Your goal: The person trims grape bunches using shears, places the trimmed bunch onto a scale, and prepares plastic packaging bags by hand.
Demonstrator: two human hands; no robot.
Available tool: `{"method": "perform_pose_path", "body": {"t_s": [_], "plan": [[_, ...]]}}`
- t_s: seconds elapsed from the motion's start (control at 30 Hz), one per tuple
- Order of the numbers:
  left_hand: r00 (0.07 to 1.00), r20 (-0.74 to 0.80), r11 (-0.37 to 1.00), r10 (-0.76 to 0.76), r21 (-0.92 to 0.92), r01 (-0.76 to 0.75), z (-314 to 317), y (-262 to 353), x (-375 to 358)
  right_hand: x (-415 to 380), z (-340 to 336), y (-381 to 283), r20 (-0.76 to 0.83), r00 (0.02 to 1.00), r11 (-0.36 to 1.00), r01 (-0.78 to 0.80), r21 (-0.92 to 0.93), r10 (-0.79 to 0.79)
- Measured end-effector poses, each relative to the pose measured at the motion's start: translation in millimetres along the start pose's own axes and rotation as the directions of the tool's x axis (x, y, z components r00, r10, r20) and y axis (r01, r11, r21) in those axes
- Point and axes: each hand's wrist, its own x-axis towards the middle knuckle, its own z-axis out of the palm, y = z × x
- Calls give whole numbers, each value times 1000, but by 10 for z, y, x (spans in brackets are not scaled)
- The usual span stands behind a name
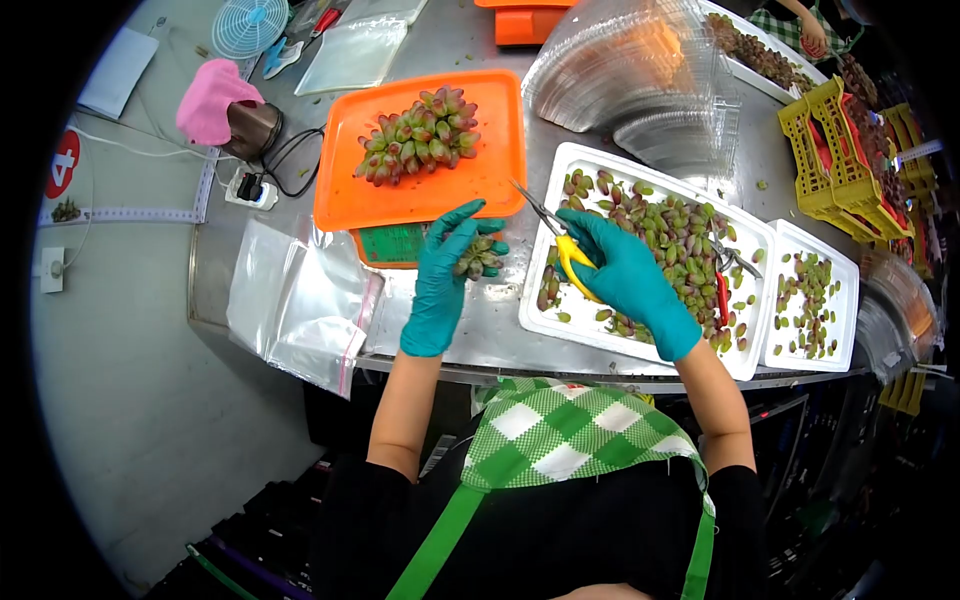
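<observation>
My left hand [437, 285], in a teal glove, is closed around a small succulent rosette [478, 257] just in front of the orange tray. My right hand [632, 272], gloved alike, grips yellow-handled scissors [568, 262], their blades pointing up and left towards that tray. A cluster of reddish-green succulents [420, 138] lies on the orange tray [338, 205]. The tray rests on an orange device with a green panel [390, 244]. Under and beside my right hand is a white tray [765, 245] of loose succulent leaves [690, 235].
A second white tray [848, 300] of leaves stands at right, near yellow crates [825, 150]. Red-handled scissors [722, 295] lie in the larger tray. Stacked clear plastic containers [610, 70] stand behind. Plastic bags [290, 300] overhang the table's front left. Another person's hand [813, 38] shows top right.
</observation>
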Motion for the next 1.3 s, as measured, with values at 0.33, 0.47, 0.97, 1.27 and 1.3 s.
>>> {"method": "perform_pose_path", "body": {"t_s": [0.33,0.47,0.97,1.27,1.3], "plan": [[998,-33,974,-60,216,66,-156,495,303,711,-200,-408,108,977,738,210,-641,-184],[994,2,981,-111,163,109,-117,475,440,943,-232,-493,138,964,662,258,-704,-229],[941,-336,975,31,217,46,-519,921,139,1378,-39,-967,336,915,701,389,-598,-222],[929,-369,984,15,172,52,-849,915,160,1878,260,-1470,530,846,400,508,-763,-62],[929,-370,981,8,183,65,-851,930,158,1892,276,-1538,537,843,366,503,-782,-12]]}}
